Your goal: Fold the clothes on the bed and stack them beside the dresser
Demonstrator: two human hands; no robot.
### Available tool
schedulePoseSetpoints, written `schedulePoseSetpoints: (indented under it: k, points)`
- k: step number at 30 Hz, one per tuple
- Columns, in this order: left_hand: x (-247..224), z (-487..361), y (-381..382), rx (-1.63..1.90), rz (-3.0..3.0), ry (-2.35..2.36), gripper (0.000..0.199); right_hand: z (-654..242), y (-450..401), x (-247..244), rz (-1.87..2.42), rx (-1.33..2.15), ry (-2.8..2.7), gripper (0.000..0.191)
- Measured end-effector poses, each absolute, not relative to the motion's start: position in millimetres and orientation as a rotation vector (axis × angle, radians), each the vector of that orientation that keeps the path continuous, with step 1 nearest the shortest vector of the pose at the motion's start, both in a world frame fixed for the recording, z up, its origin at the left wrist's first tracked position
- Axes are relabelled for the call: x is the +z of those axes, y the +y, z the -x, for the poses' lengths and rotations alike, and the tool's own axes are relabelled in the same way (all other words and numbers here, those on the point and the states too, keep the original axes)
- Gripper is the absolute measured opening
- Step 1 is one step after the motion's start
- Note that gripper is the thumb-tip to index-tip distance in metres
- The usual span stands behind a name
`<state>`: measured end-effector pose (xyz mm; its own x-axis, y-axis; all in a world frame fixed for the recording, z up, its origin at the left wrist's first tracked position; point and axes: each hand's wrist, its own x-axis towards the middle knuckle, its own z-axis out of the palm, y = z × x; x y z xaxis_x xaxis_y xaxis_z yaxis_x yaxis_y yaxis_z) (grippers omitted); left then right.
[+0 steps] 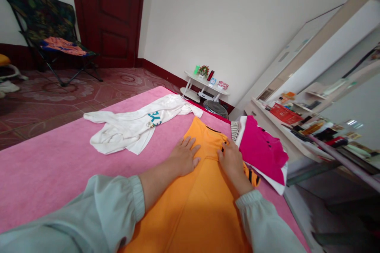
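Note:
An orange garment (204, 205) with black trim lies spread on a pink cover (59, 166) in front of me. My left hand (184, 156) rests flat on its upper left part, fingers spread. At the upper right edge, my right hand (232, 160) has its fingers curled on the orange fabric by the black trim. A striped orange and black part (251, 176) sticks out beside my right wrist. To the left lies a white shirt (133, 124) with green lettering, loosely spread. Magenta and white clothes (263, 150) are stacked at the right.
Beyond the pink surface stand a small white shelf (204, 83) with a plant and a round dark-topped object (215, 107). A cluttered dresser (276, 126) with a red basket (285, 114) is at the right. A folding chair (44, 23) stands back left by a red door (113, 12).

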<state>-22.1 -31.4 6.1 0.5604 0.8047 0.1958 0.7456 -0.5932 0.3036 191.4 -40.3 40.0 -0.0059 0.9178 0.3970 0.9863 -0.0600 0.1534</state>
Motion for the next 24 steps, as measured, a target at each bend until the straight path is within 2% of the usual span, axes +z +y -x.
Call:
schedulePoseSetpoints:
  k: [2,5,9,12,15,20,24]
  points:
    - [6.7,22.3,-31.7,0.459,-2.613,1.309,0.057,-183.6,-38.1,35.8,1.998,-0.58,-2.093,0.044]
    - [6.6,22.7,-31.4,0.459,-2.634,1.308,0.058,-178.6,-31.1,22.7,2.038,-0.356,-2.179,0.054]
    - [5.3,23.3,-30.9,0.467,-2.656,1.301,0.058,-181.8,-24.5,13.0,2.19,-0.029,-2.193,0.059]
    - [5.4,24.0,-31.5,0.477,-2.665,1.294,0.058,-181.0,-31.5,16.2,2.207,0.058,-2.171,0.061]
    - [6.7,24.5,-32.6,0.475,-2.665,1.3,0.058,-178.5,-55.9,19.1,2.101,0.003,-2.157,0.057]
    - [5.8,23.8,-33.1,0.48,-2.648,1.307,0.057,-202.3,-120.1,22.9,1.855,-0.195,-2.027,0.034]
    - [2.1,22.3,-31.8,0.517,-2.643,1.313,0.057,-252.9,-152.8,26.9,1.944,-0.4,-1.662,0.029]
